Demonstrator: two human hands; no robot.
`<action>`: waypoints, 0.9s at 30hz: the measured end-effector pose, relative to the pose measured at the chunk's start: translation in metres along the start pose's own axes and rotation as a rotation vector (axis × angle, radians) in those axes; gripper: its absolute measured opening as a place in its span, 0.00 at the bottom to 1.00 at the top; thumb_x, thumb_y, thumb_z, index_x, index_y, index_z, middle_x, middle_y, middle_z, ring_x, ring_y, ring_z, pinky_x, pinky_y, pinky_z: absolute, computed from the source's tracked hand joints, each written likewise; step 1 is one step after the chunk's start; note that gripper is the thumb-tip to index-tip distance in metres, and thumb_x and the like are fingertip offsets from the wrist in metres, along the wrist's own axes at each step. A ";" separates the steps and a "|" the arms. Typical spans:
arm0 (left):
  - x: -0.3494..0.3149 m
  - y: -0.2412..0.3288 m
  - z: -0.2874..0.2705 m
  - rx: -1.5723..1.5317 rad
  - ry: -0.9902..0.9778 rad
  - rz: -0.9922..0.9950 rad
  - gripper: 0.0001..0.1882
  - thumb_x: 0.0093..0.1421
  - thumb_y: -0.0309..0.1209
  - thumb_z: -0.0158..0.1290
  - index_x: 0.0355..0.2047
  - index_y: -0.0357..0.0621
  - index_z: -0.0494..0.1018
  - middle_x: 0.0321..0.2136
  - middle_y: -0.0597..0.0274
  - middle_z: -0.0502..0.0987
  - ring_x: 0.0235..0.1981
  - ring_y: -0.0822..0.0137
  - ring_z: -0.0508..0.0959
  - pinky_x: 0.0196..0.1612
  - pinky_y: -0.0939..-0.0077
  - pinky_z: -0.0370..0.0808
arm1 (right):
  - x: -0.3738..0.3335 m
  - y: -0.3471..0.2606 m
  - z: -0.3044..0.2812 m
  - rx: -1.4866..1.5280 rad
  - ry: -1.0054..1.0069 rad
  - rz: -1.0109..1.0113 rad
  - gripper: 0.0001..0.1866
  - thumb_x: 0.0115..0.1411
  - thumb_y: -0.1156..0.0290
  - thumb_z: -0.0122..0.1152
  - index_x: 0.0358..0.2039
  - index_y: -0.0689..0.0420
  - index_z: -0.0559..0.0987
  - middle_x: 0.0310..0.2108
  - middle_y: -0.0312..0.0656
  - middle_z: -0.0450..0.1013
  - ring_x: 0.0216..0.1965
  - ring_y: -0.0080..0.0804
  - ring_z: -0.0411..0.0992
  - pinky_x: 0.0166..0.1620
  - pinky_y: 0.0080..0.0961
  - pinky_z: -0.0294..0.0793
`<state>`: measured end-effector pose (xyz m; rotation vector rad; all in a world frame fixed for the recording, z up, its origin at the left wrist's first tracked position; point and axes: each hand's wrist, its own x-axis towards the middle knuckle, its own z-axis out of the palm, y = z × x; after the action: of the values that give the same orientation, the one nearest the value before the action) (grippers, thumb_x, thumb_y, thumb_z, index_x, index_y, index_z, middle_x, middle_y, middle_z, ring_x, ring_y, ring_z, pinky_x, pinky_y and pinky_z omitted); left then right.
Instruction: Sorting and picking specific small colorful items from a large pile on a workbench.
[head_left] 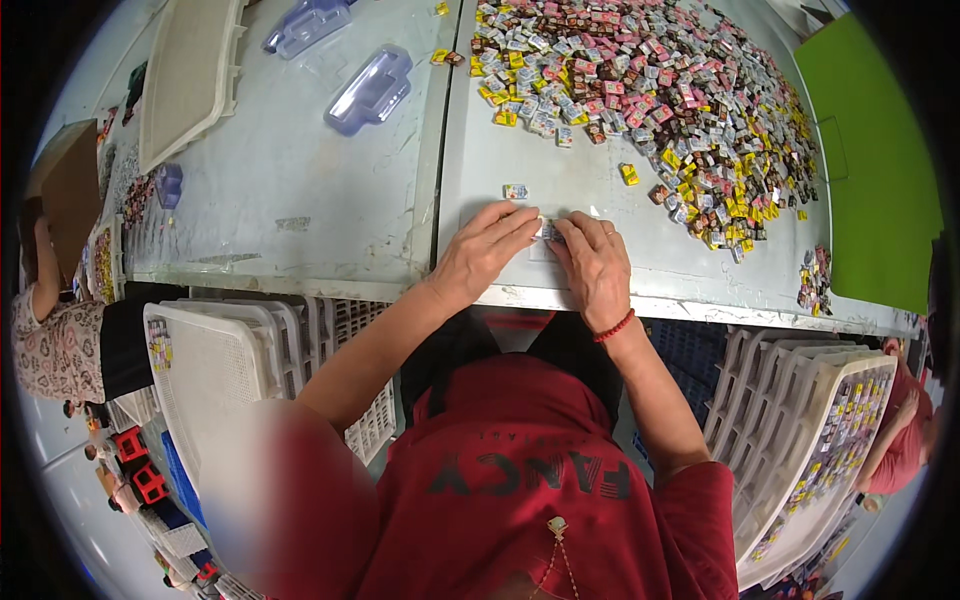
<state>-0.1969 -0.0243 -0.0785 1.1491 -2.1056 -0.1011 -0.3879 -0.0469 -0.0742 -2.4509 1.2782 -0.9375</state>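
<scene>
Near the front edge of the table (pixel 590 180), the left hand (pixel 482 252) and right hand (pixel 597 264) pinch a small blocky piece (pixel 548 230), whitish with perhaps grey-blue markings, partly hidden.

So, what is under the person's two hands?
The table, with a small white-and-grey piece partly showing between the left hand and right hand. Whatever lies directly beneath the palms and fingers is covered.
</scene>
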 end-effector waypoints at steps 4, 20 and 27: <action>-0.005 -0.003 -0.002 0.010 -0.020 -0.020 0.14 0.50 0.20 0.57 0.39 0.36 0.76 0.43 0.58 0.77 0.44 0.58 0.75 0.47 0.70 0.75 | -0.001 -0.001 -0.004 -0.038 -0.009 0.024 0.15 0.50 0.74 0.65 0.40 0.58 0.78 0.40 0.43 0.75 0.40 0.40 0.71 0.45 0.33 0.70; -0.003 -0.008 -0.002 -0.025 -0.016 -0.032 0.15 0.47 0.23 0.62 0.38 0.37 0.75 0.42 0.60 0.75 0.43 0.59 0.75 0.45 0.71 0.75 | -0.013 0.004 -0.005 0.123 0.080 0.029 0.13 0.49 0.82 0.64 0.37 0.62 0.78 0.39 0.46 0.73 0.40 0.45 0.71 0.43 0.34 0.73; -0.006 -0.007 -0.008 0.022 0.026 -0.048 0.13 0.46 0.24 0.62 0.34 0.38 0.77 0.38 0.62 0.77 0.42 0.60 0.75 0.44 0.73 0.75 | -0.014 0.007 -0.003 0.092 0.203 -0.002 0.11 0.48 0.83 0.65 0.33 0.62 0.78 0.34 0.45 0.73 0.38 0.44 0.72 0.40 0.32 0.74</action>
<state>-0.1848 -0.0223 -0.0786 1.2087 -2.0617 -0.0854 -0.3998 -0.0393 -0.0812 -2.3366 1.2621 -1.2434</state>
